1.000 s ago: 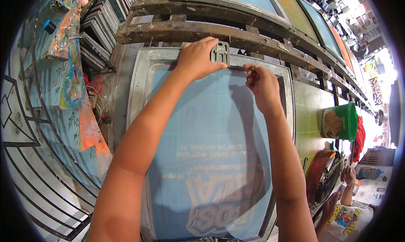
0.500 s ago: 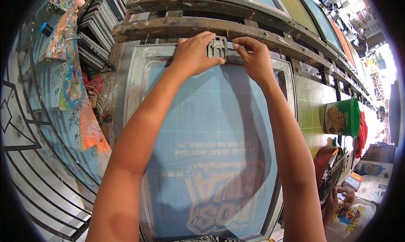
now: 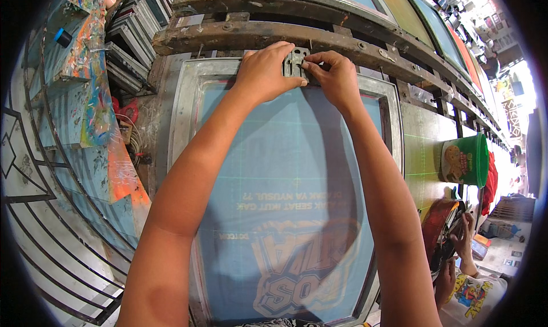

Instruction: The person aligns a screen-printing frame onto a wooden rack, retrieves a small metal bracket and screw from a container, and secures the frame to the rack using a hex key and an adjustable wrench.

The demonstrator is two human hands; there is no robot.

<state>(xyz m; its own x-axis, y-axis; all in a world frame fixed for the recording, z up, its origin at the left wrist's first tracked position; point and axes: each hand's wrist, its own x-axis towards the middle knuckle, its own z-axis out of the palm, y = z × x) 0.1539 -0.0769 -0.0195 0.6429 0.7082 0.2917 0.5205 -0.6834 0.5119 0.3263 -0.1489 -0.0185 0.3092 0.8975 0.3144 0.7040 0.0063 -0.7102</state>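
Observation:
A screen-printing frame (image 3: 212, 66) with a blue mesh (image 3: 274, 150) lies before me; its mirrored lettering reads upside down. At its far edge, against a dark metal rail, sits a slotted metal hinge plate (image 3: 296, 59). My left hand (image 3: 264, 70) grips this plate from the left, the thumb along its near edge and the fingers over its far side. Thumb and fingertips of my right hand (image 3: 338, 79) are pinched together at the plate's right part. Whatever small thing they may hold is hidden.
Beyond the frame run dark metal rails (image 3: 251, 37). A green bucket (image 3: 465, 160) stands to the right, near another person's hands (image 3: 465, 244) beside a red and black object. On the left are stacked frames (image 3: 134, 33), paint-stained boards (image 3: 97, 99) and a black metal railing (image 3: 63, 241).
My right hand has moved left, from beside the hinge plate onto it. The plate has shifted slightly right with my left hand. The other person's hands have moved toward the red and black object.

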